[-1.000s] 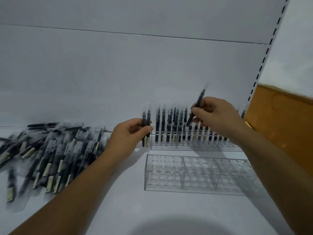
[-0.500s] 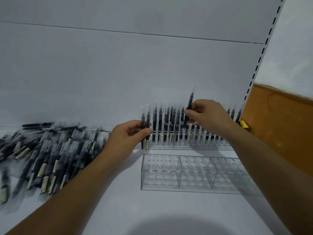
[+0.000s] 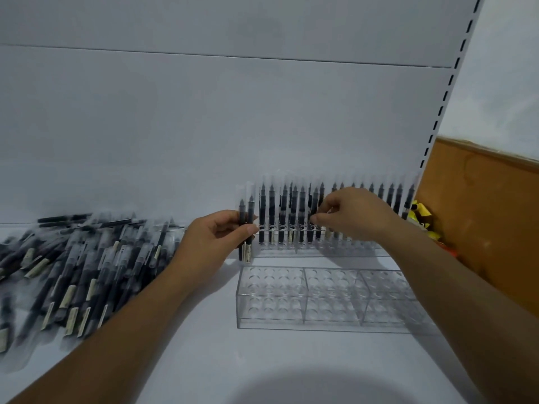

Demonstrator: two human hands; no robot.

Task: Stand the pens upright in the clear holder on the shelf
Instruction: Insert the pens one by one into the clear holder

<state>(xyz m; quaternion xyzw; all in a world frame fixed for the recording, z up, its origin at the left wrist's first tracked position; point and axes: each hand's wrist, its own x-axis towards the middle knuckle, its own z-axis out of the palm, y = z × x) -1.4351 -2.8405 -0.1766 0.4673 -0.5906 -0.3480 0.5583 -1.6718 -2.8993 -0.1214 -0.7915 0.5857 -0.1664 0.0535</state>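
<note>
Head view
L hand [image 3: 215, 237]: centre of frame, fingers curled round pen pair [image 3: 246, 228], thumb across the front.
Pen pair: upright, tips up, side by side, just left of rear holder [image 3: 291, 253].
R hand [image 3: 353, 217]: right of centre, thumb + forefinger pinch a pen [image 3: 315, 205]. Other fingers loosely bent.
Pen: upright among the row [image 3: 271, 217] in rear holder, abt mid-row.
Rear holder: clear, at back of shelf [image 3: 175, 360] by back panel [image 3: 204, 126]. The row stands in it from its left end to its right end, tips up, in clear wrappers.
Front holder [image 3: 271, 319]: clear, 3 sections, round holes on top, just in front of rear holder. R forearm crosses over its right end.
Pile [image 3: 75, 266]: wrapped pens lying flat on shelf, left of frame, blurred.
Post [image 3: 452, 68]: white, slotted, upper right, slanting down to the row's right end.
Box [image 3: 495, 228]: brown cardboard, right edge.
Yellow pack [image 3: 420, 212]: between box and rear holder. Can't tell what it is.
</note>
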